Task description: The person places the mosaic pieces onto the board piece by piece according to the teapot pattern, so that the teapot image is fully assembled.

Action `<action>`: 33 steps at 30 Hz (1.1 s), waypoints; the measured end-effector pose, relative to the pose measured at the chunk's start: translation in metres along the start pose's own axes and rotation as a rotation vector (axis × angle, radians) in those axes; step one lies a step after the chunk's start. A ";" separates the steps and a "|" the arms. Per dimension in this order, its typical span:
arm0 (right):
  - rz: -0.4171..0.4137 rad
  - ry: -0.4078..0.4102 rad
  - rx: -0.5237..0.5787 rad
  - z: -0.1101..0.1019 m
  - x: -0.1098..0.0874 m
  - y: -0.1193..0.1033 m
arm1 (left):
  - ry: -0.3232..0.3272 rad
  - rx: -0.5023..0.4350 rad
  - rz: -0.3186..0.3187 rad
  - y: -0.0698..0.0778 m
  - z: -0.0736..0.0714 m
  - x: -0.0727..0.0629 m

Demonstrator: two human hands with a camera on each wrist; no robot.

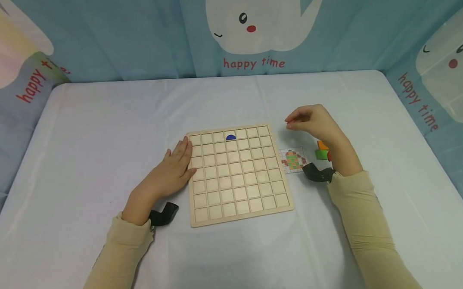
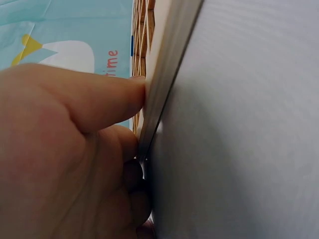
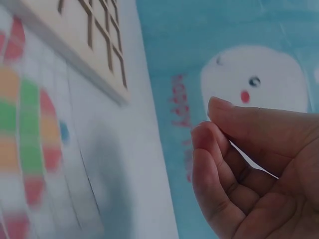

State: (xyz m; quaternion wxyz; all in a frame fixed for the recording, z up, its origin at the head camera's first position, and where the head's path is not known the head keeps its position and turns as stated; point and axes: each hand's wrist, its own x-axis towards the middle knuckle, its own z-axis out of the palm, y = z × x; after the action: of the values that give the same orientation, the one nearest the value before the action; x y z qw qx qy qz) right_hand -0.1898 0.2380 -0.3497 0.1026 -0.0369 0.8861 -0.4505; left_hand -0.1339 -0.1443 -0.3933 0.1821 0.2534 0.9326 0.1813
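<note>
A wooden grid board (image 1: 241,220) lies on the white table. In its top row sits a blue half-round piece (image 1: 230,137). My left hand (image 1: 173,169) rests along the board's left edge, its fingers straight; the left wrist view shows the thumb (image 2: 112,99) against the rim. Above the table, off the board's upper right corner, my right hand (image 1: 312,118) hangs with loosely bent fingers. In the right wrist view the thumb (image 3: 249,124) is close to the index fingertip, and no piece shows between them.
A pattern card (image 1: 293,160) with coloured squares lies against the board's right side. Farther right are an orange piece (image 1: 322,145), a green piece (image 1: 321,154) and a red one, partly hidden by the right wrist. A blue curtain (image 1: 134,41) rises behind the table.
</note>
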 end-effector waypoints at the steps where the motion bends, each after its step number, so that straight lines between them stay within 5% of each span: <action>1: 0.009 0.015 -0.014 -0.004 -0.001 0.002 | -0.003 0.001 -0.001 0.000 0.000 0.000; 14: 0.106 0.135 -0.091 -0.040 -0.010 0.027 | -0.003 -0.012 0.009 0.001 -0.002 0.001; 33: 0.167 0.141 -0.079 -0.067 -0.017 0.056 | -0.001 -0.010 -0.006 0.002 -0.001 0.000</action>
State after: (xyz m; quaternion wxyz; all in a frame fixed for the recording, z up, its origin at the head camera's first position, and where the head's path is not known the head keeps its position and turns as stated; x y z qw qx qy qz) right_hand -0.1861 0.3269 -0.3539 0.0753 0.0648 0.9081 -0.4067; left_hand -0.1336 -0.1428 -0.3921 0.1844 0.2499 0.9323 0.1852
